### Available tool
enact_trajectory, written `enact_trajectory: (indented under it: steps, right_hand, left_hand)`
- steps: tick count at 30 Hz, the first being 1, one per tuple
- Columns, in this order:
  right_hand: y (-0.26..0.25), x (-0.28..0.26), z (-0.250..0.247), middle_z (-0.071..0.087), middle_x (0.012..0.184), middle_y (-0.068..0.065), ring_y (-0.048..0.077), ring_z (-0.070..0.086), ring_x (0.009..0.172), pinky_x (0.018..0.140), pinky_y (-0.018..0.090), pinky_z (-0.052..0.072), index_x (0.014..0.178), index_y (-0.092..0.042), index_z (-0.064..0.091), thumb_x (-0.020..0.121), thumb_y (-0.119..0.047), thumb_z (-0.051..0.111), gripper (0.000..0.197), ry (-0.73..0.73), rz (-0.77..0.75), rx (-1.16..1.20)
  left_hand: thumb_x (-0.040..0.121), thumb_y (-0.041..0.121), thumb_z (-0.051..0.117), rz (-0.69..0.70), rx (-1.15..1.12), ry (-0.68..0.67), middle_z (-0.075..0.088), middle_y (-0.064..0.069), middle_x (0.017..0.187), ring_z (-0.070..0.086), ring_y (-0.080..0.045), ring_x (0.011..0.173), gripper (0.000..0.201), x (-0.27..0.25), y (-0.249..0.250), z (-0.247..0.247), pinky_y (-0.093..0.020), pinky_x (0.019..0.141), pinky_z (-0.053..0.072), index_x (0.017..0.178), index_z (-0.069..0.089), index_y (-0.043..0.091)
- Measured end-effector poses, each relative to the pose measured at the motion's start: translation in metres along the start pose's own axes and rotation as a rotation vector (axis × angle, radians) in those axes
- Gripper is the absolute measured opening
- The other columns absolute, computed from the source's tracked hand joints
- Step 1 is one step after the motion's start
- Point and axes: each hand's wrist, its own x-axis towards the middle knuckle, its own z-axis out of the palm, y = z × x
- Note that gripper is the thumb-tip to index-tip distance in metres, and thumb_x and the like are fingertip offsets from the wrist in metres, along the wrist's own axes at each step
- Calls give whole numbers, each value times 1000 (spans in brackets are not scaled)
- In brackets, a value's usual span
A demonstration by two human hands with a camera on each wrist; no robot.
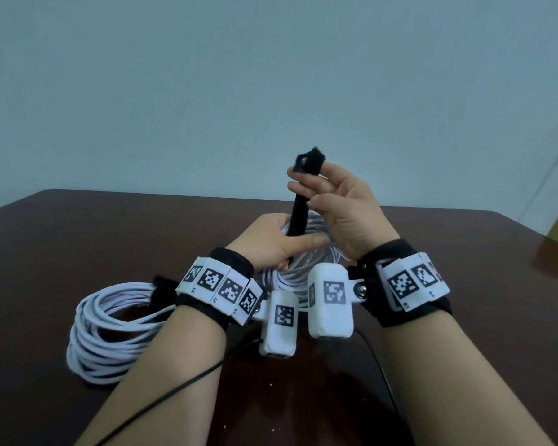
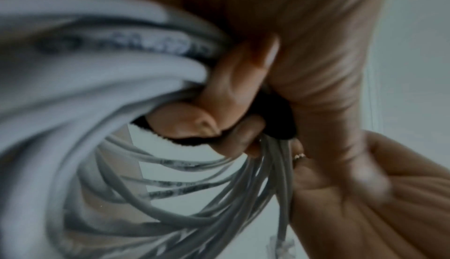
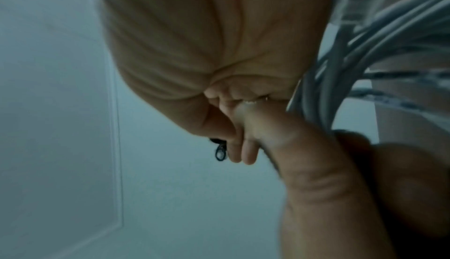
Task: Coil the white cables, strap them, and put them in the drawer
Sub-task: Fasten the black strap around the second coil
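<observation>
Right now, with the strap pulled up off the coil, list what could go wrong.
1. The right hand pinches only the tip of the black hook-and-loop strap; it may slip free.
2. The left hand alone grips the held cable coil; loops may splay before the strap closes.
3. The second cable coil lies close under the left forearm and may get dragged across the table.

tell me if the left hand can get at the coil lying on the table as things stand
Probably not yet. The left hand grips the held coil and strap; the coil on the table lies beside its forearm, unobstructed, so it could once freed.
</observation>
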Motion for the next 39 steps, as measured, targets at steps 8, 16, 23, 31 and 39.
enact_trajectory:
  steps: [8,16,23,31,39]
  right_hand:
    - [15,0,-5,63,111,-2,14,59,110,97,34,48,146,-16,22,97,-11,44,54,-27,-19,-632]
    - [7,-4,-20,58,118,-10,3,56,112,94,22,45,130,-30,46,71,-67,60,71,-204,57,-666]
    - [18,-1,-22,58,122,6,18,63,106,93,31,51,137,-25,34,67,-14,78,84,-227,124,-662]
    - [33,2,-13,39,138,-2,21,35,129,108,42,29,138,-32,33,72,-19,68,76,-27,-34,-1192]
    - [18,-3,6,67,76,-4,5,59,70,71,21,49,82,-15,71,79,-17,72,4,35,-102,-896]
  left_hand:
    - [88,28,65,-23,-15,70,40,5,46,33,-9,35,27,-2,0,-1,-28,46,32,79,47,10]
    - [71,39,78,-12,-152,133,38,6,45,30,-10,34,54,-3,3,-9,-28,49,32,89,57,-8]
    - [81,25,73,-38,-189,240,46,-6,57,28,-11,34,37,1,-3,-17,-20,37,30,107,54,7]
    - [86,23,68,-31,-172,368,40,0,50,31,-9,33,21,5,-6,-21,-21,37,31,73,57,10]
    - [87,22,67,-84,-423,524,42,2,49,29,-7,31,19,7,-12,-34,-17,36,29,77,57,10]
